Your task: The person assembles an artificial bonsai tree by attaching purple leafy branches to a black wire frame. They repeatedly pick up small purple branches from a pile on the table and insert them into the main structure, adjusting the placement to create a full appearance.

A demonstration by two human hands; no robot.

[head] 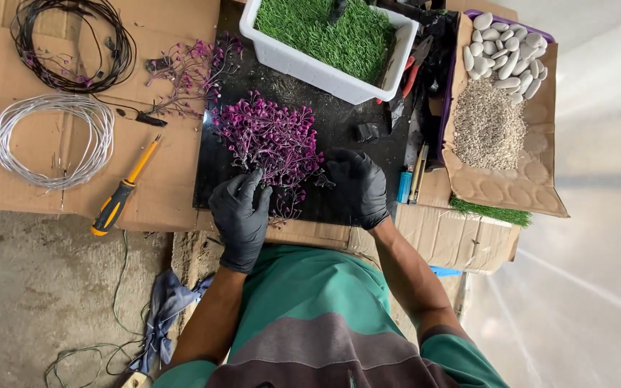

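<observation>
Head view, left hand: the left hand (240,215) wears a black glove and rests on the near edge of the black board (339,126); its fingers (253,183) are curled round the lower stems of the purple flower cluster (271,140), gripping them
Head view, right hand: the right hand (359,185), also in a black glove, lies just beside the cluster's right edge with knuckles up; its fingers are bent inward, but whether they pinch a sprig I cannot tell
Flower cluster: a dense bunch of small magenta blossoms on thin dark stems, lying on the board between the two hands, nearer the left one
Second sprig: a looser purple branch (192,72) lies up and left of the cluster, half on the cardboard (174,179)
Tub: a white tub (310,68) filled with green artificial grass sits at the board's far side
Wire: a black wire coil (73,43) and a silver wire coil (52,140) lie on the cardboard, well apart from the hands
Screwdriver: a yellow and black screwdriver (120,194) lies just right of the silver coil
Right side: a cardboard box (501,179) holds white pebbles (504,50) and grey gravel (486,129)
Pliers: red-handled pliers (407,79) lie beside the tub
</observation>
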